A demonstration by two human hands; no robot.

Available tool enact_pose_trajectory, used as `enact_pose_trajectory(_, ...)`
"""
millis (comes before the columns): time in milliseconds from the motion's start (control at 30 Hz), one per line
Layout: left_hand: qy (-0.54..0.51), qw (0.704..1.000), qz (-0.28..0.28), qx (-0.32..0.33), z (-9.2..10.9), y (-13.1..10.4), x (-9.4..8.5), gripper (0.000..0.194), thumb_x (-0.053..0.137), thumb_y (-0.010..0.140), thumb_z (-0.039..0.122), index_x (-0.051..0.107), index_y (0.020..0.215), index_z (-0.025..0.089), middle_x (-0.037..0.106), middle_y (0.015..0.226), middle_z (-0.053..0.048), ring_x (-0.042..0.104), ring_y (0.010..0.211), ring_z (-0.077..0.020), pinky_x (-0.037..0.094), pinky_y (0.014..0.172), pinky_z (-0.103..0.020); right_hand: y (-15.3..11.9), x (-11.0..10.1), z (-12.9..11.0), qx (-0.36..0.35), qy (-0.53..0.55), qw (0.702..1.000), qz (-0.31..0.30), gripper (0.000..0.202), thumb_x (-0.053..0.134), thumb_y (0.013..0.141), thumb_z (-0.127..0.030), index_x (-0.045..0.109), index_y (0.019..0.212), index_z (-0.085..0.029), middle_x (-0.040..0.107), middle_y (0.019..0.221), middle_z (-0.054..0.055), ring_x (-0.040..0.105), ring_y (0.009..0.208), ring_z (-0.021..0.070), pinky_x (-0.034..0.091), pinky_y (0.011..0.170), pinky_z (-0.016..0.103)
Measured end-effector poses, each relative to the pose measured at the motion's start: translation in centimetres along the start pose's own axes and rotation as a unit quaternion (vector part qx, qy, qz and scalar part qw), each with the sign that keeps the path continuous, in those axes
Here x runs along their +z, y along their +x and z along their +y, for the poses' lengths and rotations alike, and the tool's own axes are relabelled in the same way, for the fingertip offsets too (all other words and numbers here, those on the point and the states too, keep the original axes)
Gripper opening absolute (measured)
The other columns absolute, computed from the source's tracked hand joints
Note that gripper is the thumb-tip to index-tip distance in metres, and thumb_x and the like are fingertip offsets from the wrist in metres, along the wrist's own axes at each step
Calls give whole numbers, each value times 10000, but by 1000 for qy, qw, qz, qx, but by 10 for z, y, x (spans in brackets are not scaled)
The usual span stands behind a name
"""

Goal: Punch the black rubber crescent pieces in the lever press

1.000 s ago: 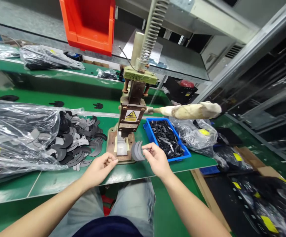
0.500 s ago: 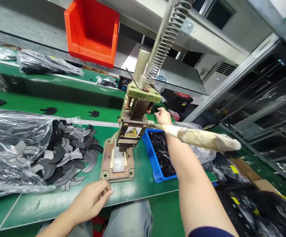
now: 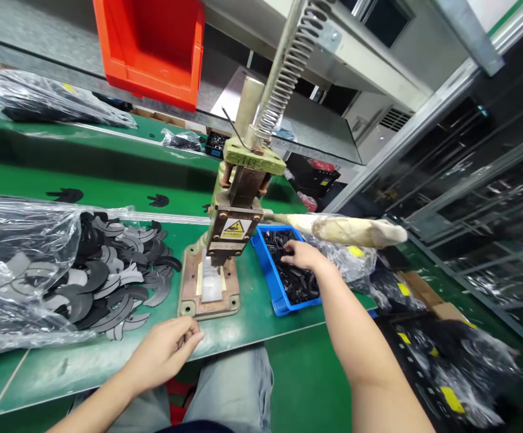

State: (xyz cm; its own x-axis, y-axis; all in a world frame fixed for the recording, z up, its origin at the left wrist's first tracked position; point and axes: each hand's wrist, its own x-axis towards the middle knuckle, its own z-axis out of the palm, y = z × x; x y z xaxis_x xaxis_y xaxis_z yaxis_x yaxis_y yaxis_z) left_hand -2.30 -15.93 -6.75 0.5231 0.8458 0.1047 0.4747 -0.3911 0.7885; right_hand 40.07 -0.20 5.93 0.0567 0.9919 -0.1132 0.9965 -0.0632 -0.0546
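Observation:
My left hand (image 3: 168, 352) rests on the green table's front edge, fingers curled together, just below the base plate (image 3: 209, 310) of a hand press (image 3: 234, 228). Whether it pinches anything small is hidden. My right hand (image 3: 301, 255) is in a blue tray (image 3: 269, 273) of small black parts (image 3: 295, 282), its fingertips bent down among them; what they grip, if anything, cannot be made out. A pale block (image 3: 211, 287) lies on the press base. The wrapped press handle (image 3: 351, 230) sticks out to the right, above my right hand.
Curved black and grey pieces (image 3: 121, 276) spill from a clear plastic bag (image 3: 12, 270) at the left. A red bin (image 3: 153, 84) sits on the shelf above. More bagged parts (image 3: 346, 258) lie beyond the blue tray. Dark forked pieces (image 3: 158, 200) lie behind the press.
My right hand has come back from behind the press handle and down into the blue tray. My left hand has stayed at the table edge. The view has shifted slightly.

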Motion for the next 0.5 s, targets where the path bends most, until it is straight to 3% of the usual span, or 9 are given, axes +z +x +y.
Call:
enact_pose_trajectory(67,3,1000,-5,-4,1,0,0,265,512,1059,431,623,905,246,663,771,10,635,709,-176,463,693,-278,-21,12,5,-12,-11,998,-59,389,662,980,-445,649,1265,-181,684,1277,89,687,1110,201,614,972,432)
enact_pose_trajectory(167,7,1000,-8,-9,2,-2,0,287,505,1059,452,625,904,243,667,769,6,634,708,-177,462,691,-279,-37,27,2,-11,-28,996,-83,412,663,977,-449,638,1294,-186,666,1327,98,672,1169,220,596,1019,465)
enact_pose_trajectory(300,15,1000,-5,-4,3,-5,2,308,490,1060,465,624,903,237,672,766,-2,637,710,-179,469,702,-285,-44,35,-5,7,-37,997,-62,400,653,983,-451,642,1279,-183,672,1307,94,672,1162,218,596,1014,463)
enact_pose_trajectory(500,16,1000,22,-3,8,-7,2,336,511,1033,496,658,881,236,678,733,-9,631,691,-186,485,694,-294,-54,30,-7,32,-1,999,6,371,639,991,-451,656,1252,-189,679,1294,91,672,1158,212,591,1022,458)
